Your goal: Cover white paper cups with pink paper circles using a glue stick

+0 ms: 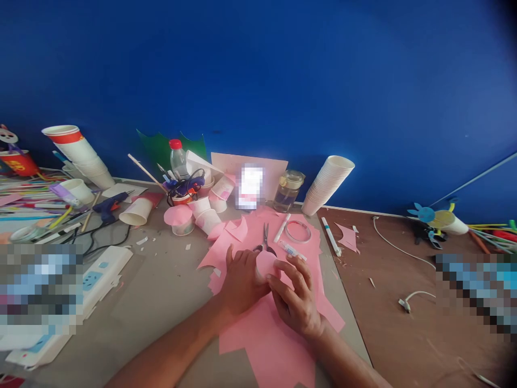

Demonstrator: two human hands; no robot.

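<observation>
Between my two hands is a pink paper disc point(266, 264), with a whitish edge below it that looks like a paper cup, mostly hidden. My left hand point(244, 280) wraps round its left side, thumb and fingers closed on it. The curled fingertips of my right hand point(297, 293) press on the disc's right edge. Just beyond lie black-handled scissors point(265, 237), partly covered by the disc and my left hand. Pink paper sheets point(278, 339) spread under both hands. A glue stick or tube point(293, 250), a white marker point(281, 228) and a clear tape ring point(298, 231) lie near.
At the back stand a lit phone point(249, 186), a glass jar point(288, 190) and a tall stack of paper cups point(329, 184). Pink-covered cups point(208, 218) cluster back left. A glue gun point(111, 206) and power strip point(91, 283) lie left; a white cable point(399, 245) runs right.
</observation>
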